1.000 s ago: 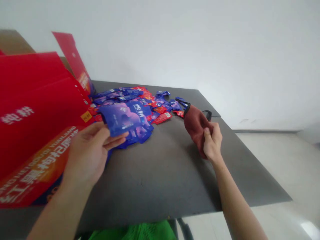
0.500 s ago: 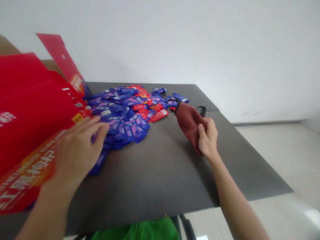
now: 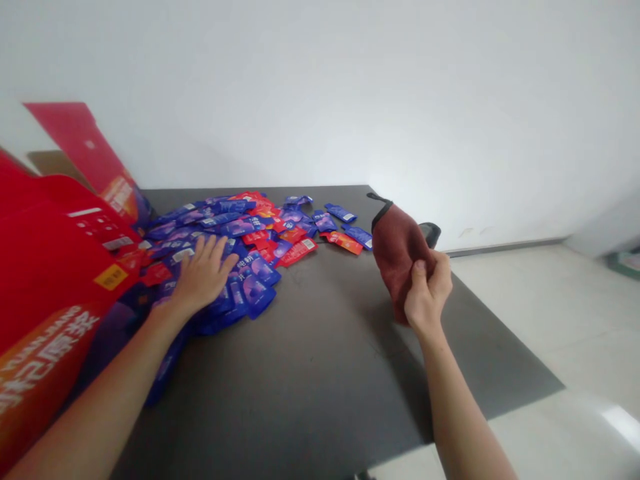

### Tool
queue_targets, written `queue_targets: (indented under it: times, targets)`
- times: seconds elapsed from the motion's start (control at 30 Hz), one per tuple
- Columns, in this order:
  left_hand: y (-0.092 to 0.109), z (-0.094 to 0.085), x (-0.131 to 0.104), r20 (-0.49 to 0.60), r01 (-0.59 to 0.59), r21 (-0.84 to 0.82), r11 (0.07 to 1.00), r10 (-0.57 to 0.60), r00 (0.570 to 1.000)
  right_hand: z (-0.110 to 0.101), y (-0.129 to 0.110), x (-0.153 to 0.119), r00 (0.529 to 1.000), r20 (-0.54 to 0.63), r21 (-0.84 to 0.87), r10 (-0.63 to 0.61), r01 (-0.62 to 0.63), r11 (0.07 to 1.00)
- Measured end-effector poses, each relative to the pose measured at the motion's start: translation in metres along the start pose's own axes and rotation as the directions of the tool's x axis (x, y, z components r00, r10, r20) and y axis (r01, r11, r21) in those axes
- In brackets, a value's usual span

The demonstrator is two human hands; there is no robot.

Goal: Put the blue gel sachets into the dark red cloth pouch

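Note:
My left hand (image 3: 203, 277) lies spread over the near part of a heap of blue and red sachets (image 3: 260, 283), fingers apart and pointing away from me. It seems to touch the blue ones, though no sachet is gripped. On the right, my right hand (image 3: 429, 292) is closed around a soft maroon cloth (image 3: 397, 247) with black trim and a small black loop at its upper left. The thumb presses on its near face. A black part sticks out behind the fingers. The cloth is held up at the right side of the dark table (image 3: 320, 387).
A large red printed box (image 3: 45, 233) stands at the left with its flap (image 3: 95, 147) raised, beside the heap. Brown cardboard (image 3: 57, 167) shows behind it. Some sachets (image 3: 345, 241) lie loose at the heap's right. A white wall (image 3: 325, 93) rises behind the table.
My left hand has moved forward from in front of the red box onto the sachets. My right hand keeps hold of the maroon cloth. The view has shifted, and more loose sachets show beside the cloth.

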State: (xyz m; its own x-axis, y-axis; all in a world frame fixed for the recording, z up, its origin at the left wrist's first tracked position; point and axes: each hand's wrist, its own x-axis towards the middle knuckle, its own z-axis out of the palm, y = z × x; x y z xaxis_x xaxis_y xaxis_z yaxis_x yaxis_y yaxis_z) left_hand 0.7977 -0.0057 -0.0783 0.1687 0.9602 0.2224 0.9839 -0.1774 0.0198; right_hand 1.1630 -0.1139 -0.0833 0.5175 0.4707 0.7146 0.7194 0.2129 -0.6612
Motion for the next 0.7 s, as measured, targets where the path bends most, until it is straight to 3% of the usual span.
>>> queue_targets:
  times: [0.1,0.2,0.27,0.37,0.5,0.6,0.7]
  targets:
    - [0.024,-0.028,0.036,-0.014,-0.116,-0.011,0.993,0.116,0.993,-0.010,-0.004,0.000,0.992,-0.123,0.032,0.008,-0.004,0.999]
    - [0.058,-0.041,0.087,0.074,-0.232,-0.011,0.973,0.232,0.970,-0.021,-0.005,0.002,0.948,-0.315,0.066,0.042,-0.022,0.998]
    - [0.086,-0.034,0.121,0.158,-0.266,0.002,0.964,0.262,0.952,-0.027,-0.003,0.005,0.917,-0.394,0.047,0.068,-0.054,0.997]
    - [0.133,-0.009,0.162,0.259,-0.302,0.031,0.953,0.284,0.923,-0.031,0.003,0.009,0.893,-0.437,-0.006,0.110,-0.125,0.992]
    - [0.189,0.023,0.191,0.337,-0.384,0.043,0.922,0.349,0.875,-0.035,0.013,0.010,0.893,-0.442,-0.121,0.091,-0.159,0.980]
    - [0.209,0.035,0.200,0.366,-0.422,0.061,0.905,0.373,0.853,-0.038,0.015,0.009,0.883,-0.464,-0.168,0.073,-0.169,0.971]
    - [0.211,0.040,0.201,0.352,-0.456,0.079,0.886,0.404,0.845,-0.040,0.012,0.009,0.883,-0.468,-0.207,0.035,-0.148,0.967]
